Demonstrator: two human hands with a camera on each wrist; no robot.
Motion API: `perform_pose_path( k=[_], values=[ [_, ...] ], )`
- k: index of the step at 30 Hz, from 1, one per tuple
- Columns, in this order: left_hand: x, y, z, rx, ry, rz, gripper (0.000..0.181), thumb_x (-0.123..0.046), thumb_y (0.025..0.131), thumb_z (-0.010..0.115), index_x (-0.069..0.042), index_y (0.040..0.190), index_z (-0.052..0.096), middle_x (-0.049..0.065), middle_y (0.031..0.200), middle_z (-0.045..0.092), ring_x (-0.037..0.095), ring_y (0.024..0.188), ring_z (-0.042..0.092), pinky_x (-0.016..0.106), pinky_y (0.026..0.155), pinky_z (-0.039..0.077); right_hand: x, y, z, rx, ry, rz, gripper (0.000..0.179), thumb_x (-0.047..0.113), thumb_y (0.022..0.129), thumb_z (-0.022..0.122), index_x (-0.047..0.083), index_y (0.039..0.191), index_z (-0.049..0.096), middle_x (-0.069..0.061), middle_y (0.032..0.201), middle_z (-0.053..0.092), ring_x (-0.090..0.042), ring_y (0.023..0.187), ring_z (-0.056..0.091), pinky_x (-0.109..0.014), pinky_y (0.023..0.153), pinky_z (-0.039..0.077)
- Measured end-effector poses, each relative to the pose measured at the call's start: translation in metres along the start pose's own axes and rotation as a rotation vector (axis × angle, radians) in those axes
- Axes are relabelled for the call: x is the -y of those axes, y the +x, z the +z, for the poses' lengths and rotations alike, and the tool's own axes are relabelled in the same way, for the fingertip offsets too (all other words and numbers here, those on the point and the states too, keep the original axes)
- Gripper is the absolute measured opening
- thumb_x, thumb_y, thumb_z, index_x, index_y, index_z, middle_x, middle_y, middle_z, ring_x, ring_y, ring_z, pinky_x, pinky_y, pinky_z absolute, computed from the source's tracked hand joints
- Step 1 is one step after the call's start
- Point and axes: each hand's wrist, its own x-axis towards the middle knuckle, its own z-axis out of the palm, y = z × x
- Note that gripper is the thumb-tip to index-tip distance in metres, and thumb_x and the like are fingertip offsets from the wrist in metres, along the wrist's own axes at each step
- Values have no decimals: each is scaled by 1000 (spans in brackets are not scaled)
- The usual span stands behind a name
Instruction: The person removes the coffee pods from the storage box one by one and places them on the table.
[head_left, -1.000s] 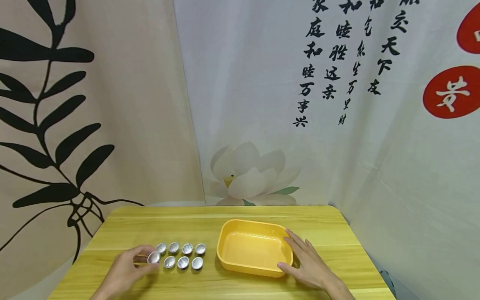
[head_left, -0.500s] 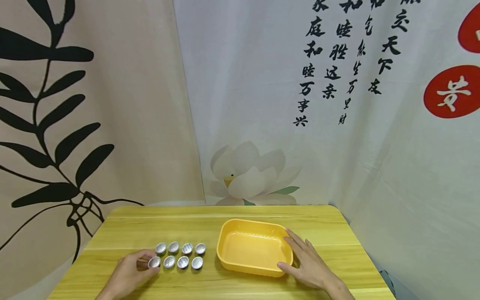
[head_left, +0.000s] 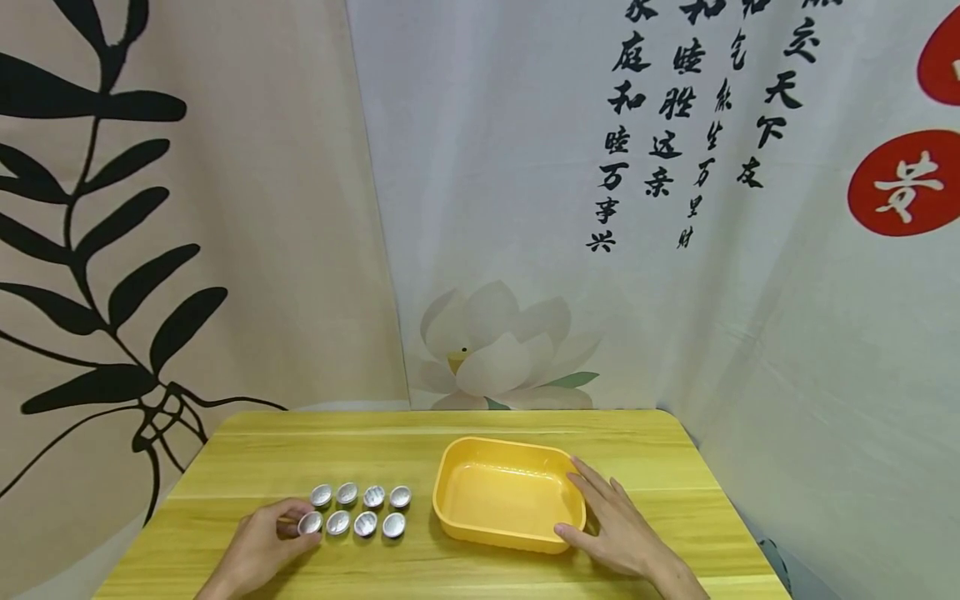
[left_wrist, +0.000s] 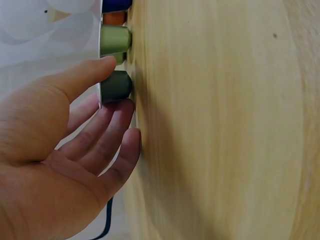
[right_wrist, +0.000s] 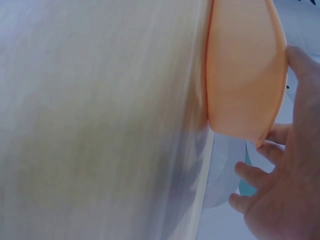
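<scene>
My left hand (head_left: 262, 537) pinches a dark green coffee capsule (left_wrist: 116, 86) between thumb and fingers, at the left end of the front row. It stands close on the tabletop, its silver foil lid (head_left: 310, 522) facing up in the head view. Several more coffee capsules (head_left: 365, 524) stand beside it in two rows, lids up; a light green one (left_wrist: 114, 40) is nearest in the left wrist view. At the right, a yellow plastic tray (head_left: 504, 540) has bare insides. My right hand (head_left: 618, 533) rests on its right end, thumb at the front rim, fingers extended along the side.
The wooden table (head_left: 420, 575) has a rounded back edge against a printed cloth backdrop (head_left: 510, 208). Bare tabletop lies between the capsule rows and the tray.
My left hand has lowered the held capsule slightly toward the front, bringing it in line with the front row. The right hand and the tray have stayed put.
</scene>
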Motion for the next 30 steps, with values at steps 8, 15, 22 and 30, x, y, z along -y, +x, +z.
perform_pose_path(
  k=[8, 15, 22, 30],
  values=[
    [1, 2, 0, 6, -18, -11, 44, -22, 86, 100, -8, 122, 80, 2, 113, 83, 8, 89, 76, 20, 74, 61, 0, 0, 2, -25, 6, -15, 91, 70, 104, 69, 7, 167, 52, -10, 187, 33, -38, 167, 45, -81, 133, 28],
    [3, 2, -1, 7, -17, -20, 48, -23, 86, 100, -8, 127, 79, 2, 116, 83, 7, 89, 76, 20, 75, 61, -1, 0, 2, -26, 1, -15, 91, 71, 104, 69, 7, 167, 53, -8, 187, 33, -37, 166, 46, -80, 133, 29],
    [1, 1, -1, 11, -39, -23, 53, -23, 87, 100, -5, 131, 77, 4, 119, 82, 8, 90, 76, 19, 75, 61, -2, 0, 2, -22, -4, -13, 91, 70, 104, 69, 7, 168, 51, -8, 187, 32, -37, 167, 45, -80, 134, 28],
    [2, -4, -6, 29, -20, -54, 52, -31, 89, 99, -8, 130, 78, 5, 120, 82, 16, 99, 79, 27, 80, 66, -2, 0, 1, -8, -2, -3, 93, 72, 104, 68, 8, 169, 50, -5, 188, 30, -36, 168, 43, -78, 135, 27]
  ],
)
